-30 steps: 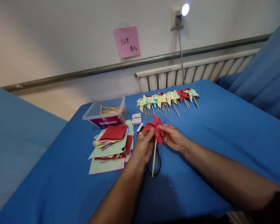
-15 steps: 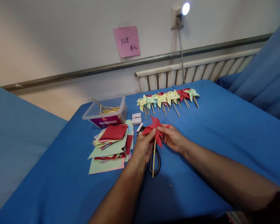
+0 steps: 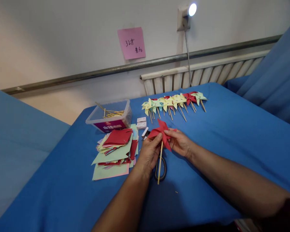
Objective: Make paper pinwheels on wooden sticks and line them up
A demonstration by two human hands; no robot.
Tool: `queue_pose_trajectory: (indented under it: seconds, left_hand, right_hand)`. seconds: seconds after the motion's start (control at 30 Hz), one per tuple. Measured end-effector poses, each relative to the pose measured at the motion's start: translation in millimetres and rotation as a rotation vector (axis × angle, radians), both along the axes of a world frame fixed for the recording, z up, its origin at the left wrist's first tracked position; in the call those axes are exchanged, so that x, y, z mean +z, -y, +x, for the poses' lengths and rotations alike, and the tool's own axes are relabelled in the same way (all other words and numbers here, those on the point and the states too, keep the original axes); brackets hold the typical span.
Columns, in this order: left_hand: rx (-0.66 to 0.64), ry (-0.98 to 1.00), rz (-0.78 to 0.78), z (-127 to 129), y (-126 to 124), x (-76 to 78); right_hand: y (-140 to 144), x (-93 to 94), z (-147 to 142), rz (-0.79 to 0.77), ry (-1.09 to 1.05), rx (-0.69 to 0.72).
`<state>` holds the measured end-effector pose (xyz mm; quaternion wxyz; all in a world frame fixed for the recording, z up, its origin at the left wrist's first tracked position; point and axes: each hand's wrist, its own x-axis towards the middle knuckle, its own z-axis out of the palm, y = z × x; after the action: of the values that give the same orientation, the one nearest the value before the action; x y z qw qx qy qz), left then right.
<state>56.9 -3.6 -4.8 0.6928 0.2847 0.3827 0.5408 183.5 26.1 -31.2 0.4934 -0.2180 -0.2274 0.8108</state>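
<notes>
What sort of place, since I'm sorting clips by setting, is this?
Probably an indoor room used for paper crafts: a held red pinwheel, a pile of coloured paper and, in the background, a radiator suggest so.

Left hand (image 3: 149,151) and right hand (image 3: 180,141) hold a red pinwheel (image 3: 161,129)
From it: pinwheel row (image 3: 167,102) at one o'clock, scissors (image 3: 165,168) at six, papers (image 3: 117,155) at eight.

A pale wall (image 3: 74,38) carries a metal pipe (image 3: 106,72) above what seems a radiator (image 3: 205,65).

Red paper pinwheel (image 3: 162,128), stick (image 3: 160,164) downward
</notes>
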Motion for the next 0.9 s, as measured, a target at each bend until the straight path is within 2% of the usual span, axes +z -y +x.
queue_pose_trajectory:
  seconds: [0.2,0.5,0.67,0.9]
  left_hand:
    - [0.054,-0.029,0.000,1.7,0.2,-2.2]
    - [0.007,0.007,-0.006,2.1,-0.4,0.8]
    - [0.053,-0.021,-0.035,2.7,-1.0,-2.2]
    - [-0.025,0.040,-0.037,0.3,-1.9,-0.4]
  right_hand:
    - [0.5,-1.9,-1.2,0.029,0.059,0.001]
    - [-1.7,-0.6,1.4,0.033,0.078,-0.015]
    - [0.9,1.8,0.5,0.026,0.101,-0.005]
    - [-4.1,-2.4,1.0,0.025,0.111,-0.083]
